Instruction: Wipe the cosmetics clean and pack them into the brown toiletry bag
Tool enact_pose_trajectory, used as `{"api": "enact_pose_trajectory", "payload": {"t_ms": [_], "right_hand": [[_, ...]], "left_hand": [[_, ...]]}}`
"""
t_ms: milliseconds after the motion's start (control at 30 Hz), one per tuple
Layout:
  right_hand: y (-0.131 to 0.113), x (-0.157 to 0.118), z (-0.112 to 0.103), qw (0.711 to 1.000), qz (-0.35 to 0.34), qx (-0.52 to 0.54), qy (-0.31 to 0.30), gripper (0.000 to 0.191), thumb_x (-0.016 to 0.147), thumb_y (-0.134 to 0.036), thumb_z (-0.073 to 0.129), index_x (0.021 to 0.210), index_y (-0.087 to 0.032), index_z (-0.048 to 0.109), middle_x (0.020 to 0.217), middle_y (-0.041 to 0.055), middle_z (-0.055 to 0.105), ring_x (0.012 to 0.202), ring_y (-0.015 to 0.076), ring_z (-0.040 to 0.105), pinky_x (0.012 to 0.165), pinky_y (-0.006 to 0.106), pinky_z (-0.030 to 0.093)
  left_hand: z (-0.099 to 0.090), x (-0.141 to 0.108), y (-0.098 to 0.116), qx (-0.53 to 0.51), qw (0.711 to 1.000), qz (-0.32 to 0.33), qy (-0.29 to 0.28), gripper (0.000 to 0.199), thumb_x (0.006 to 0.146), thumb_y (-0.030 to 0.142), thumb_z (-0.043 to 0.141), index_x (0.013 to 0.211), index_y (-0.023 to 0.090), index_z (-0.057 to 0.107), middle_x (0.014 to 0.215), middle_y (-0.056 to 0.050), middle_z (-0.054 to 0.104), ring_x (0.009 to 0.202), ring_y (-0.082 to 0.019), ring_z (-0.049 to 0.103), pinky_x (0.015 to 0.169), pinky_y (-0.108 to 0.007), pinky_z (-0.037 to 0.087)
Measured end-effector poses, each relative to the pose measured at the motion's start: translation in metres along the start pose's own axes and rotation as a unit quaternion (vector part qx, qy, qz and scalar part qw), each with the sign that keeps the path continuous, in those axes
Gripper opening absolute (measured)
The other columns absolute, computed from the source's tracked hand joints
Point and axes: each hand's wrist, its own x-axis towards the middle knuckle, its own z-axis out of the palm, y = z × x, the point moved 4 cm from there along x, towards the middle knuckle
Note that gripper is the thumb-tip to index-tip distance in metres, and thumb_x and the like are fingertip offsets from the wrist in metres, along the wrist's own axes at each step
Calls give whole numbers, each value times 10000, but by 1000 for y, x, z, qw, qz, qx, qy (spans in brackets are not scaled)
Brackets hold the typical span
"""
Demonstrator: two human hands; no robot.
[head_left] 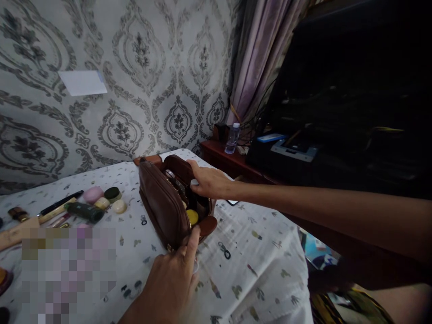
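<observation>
A brown zippered cosmetic bag (161, 204) sits on the cloth-covered table with its top open. Inside it, a round yellow item (192, 217) shows near the close end, and other contents lie in shadow. My left hand (170, 274) grips the bag's near end, its index finger along the rim beside a brown leather flap (208, 226). At the far right side, my right hand (211, 182) is closed over the bag's edge, with the fingertips partly inside the opening. A small whitish patch shows by those fingertips; I cannot make out what it is.
Left on the patterned tablecloth (249, 256) lie a dark green tube (84, 211), a pink rounded item (93, 194), small jars (113, 194) and a brush (18, 213). A water bottle (232, 138) stands on a red-brown cabinet (216, 150) before a large black screen (344, 99).
</observation>
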Motion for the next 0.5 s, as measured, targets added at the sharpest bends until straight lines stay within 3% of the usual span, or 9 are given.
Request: {"api": "enact_pose_trajectory", "payload": {"t_ms": [200,367,433,500], "right_hand": [[-1,-3,-1,1000,-10,6,6,742,852,-342,555,1475,-160,195,1155,148,665,1005,299,649,709,341,464],[-7,-6,-3,995,-63,-32,70,803,837,-222,596,1532,-196,195,1340,180,506,1153,302,549,887,409,458],[-11,-7,-3,987,-115,-58,93,686,839,-170,591,1482,-243,363,1430,176,421,1259,314,465,972,446,409],[-13,-7,-2,977,-169,-78,99,428,864,-173,569,1287,-226,612,1491,173,355,1337,332,377,1016,474,365]], "left_hand": [[3,0,-2,-9,1000,9,16,796,830,114,508,1547,180,166,1316,-159,635,949,-252,728,785,-369,596],[4,0,-2,-8,1000,-3,6,789,838,123,490,1549,179,152,1288,-156,654,970,-269,724,789,-398,592],[3,0,0,-9,1000,-7,-5,778,844,120,475,1549,174,150,1281,-159,656,974,-274,723,787,-403,591],[2,0,0,-7,1000,-10,-12,779,838,116,471,1547,169,151,1249,-157,675,961,-269,726,784,-390,587]]}}
